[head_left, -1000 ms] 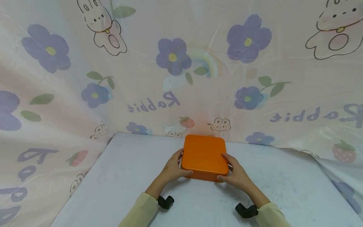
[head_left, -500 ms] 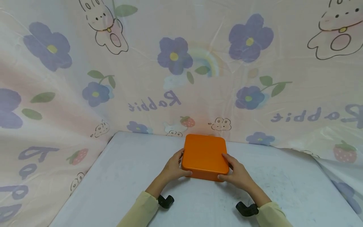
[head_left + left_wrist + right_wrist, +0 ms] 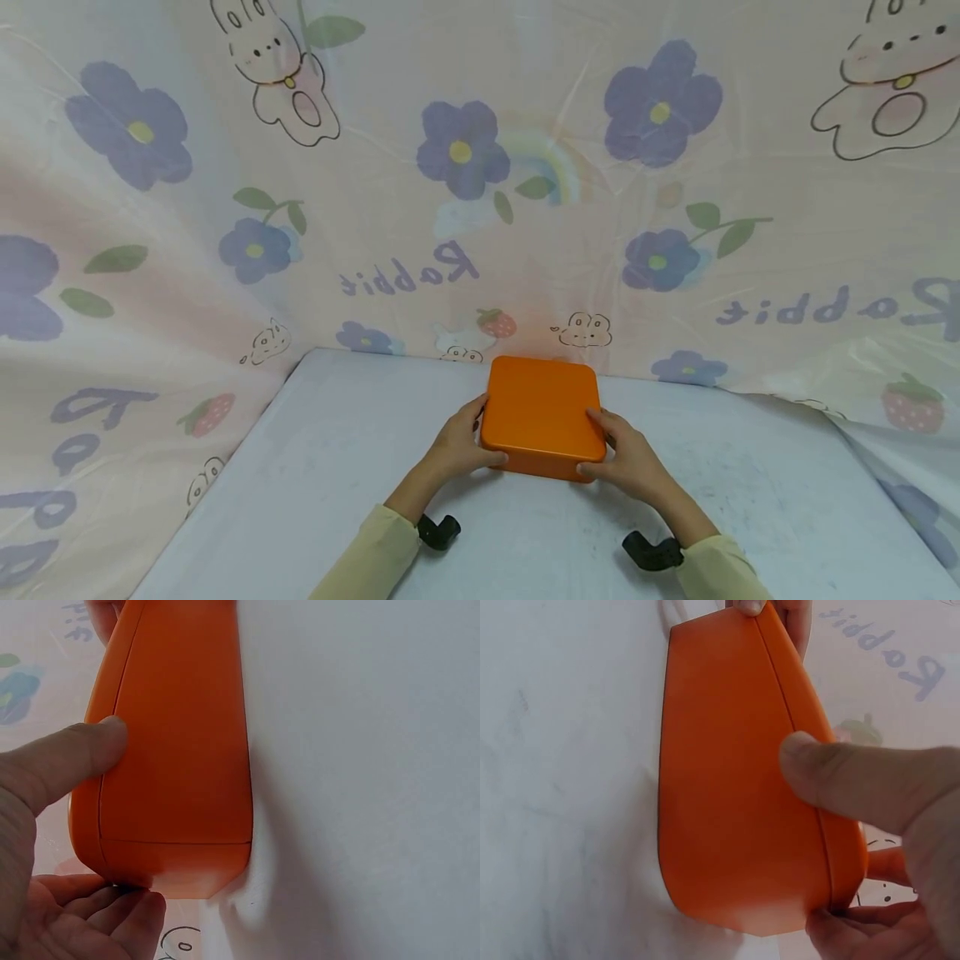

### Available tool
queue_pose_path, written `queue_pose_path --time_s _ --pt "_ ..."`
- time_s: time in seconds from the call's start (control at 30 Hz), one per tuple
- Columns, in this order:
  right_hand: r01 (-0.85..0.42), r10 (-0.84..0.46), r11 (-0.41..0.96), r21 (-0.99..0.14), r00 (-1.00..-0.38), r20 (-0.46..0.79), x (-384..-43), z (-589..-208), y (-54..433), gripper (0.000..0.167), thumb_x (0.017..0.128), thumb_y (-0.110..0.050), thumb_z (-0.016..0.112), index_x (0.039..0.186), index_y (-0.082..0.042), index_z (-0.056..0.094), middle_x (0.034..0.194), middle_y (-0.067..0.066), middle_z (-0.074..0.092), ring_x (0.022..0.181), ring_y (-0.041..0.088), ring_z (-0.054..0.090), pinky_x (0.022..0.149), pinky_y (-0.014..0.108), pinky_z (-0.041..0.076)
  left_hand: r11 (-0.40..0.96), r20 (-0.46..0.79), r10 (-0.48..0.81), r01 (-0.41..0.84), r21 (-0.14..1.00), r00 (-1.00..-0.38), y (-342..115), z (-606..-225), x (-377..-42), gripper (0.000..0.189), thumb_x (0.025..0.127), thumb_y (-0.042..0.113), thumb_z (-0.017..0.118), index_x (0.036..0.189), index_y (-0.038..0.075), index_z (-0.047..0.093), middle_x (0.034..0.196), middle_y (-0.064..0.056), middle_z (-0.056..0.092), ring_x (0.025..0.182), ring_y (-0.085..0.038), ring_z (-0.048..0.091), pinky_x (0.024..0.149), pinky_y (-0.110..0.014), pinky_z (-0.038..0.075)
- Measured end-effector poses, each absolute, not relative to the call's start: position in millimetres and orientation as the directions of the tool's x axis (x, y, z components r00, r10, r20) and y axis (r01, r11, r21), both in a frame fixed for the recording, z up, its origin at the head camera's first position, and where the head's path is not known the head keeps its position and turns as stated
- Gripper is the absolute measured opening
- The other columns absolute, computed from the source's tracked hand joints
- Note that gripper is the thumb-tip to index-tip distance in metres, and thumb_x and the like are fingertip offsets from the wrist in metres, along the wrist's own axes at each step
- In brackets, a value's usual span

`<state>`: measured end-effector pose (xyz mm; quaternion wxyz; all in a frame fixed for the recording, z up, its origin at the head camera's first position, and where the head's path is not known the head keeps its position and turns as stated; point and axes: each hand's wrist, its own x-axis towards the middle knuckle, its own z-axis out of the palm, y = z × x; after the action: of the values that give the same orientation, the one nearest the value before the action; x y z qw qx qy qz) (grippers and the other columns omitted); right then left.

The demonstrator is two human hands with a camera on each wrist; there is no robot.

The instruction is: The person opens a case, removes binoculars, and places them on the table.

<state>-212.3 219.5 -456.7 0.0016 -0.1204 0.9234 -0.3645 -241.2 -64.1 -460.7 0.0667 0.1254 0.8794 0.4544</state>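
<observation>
An orange square box (image 3: 542, 407) with rounded corners and a lid is at the far middle of the white table top. My left hand (image 3: 456, 443) grips its left side, thumb on the near face and the other fingers round the corner. On the right, my right hand (image 3: 632, 460) holds the opposite side in much the same way. The left wrist view shows the left thumb (image 3: 97, 746) pressing at the lid seam of the box (image 3: 180, 757). In the right wrist view the right thumb (image 3: 817, 769) lies across that seam too. The lid is closed, so the inside is hidden.
A white table (image 3: 360, 417) spreads around the box. Behind and to the left hangs a pale curtain (image 3: 525, 250) printed with flowers and rabbits, close to the box's far edge. Black curved pieces (image 3: 438, 533) sit at both wrists.
</observation>
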Motion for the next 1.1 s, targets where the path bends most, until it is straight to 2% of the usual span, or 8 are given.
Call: queue_pose_path --time_s 0.27,1.1 --pt "-0.209 -0.228 0.702 -0.681 -0.972 0.063 -211.9 -454.7 218.1 0.088 0.077 -0.018 0.081 0.147 0.004 0.033 0.151 0.030 0.030 0.136 0.044 0.039 0.104 0.049 0.041 0.539 -0.001 0.298 0.168 0.825 -0.954 -65.1 -462.4 -242.4 0.104 0.070 0.026 0.086 0.153 0.009 0.026 0.157 -0.007 0.032 0.141 -0.027 0.039 0.114 -0.048 0.034" --pt "-0.171 -0.224 0.713 -0.680 -0.975 0.010 -210.8 -451.1 216.3 0.087 0.079 -0.021 0.079 0.149 0.001 0.031 0.154 0.031 0.022 0.136 0.045 0.038 0.105 0.051 0.042 0.534 0.030 0.299 0.194 0.823 -0.954 -64.9 -466.5 -244.4 0.103 0.070 0.026 0.086 0.153 0.009 0.026 0.158 -0.007 0.030 0.143 -0.025 0.035 0.114 -0.044 0.034"
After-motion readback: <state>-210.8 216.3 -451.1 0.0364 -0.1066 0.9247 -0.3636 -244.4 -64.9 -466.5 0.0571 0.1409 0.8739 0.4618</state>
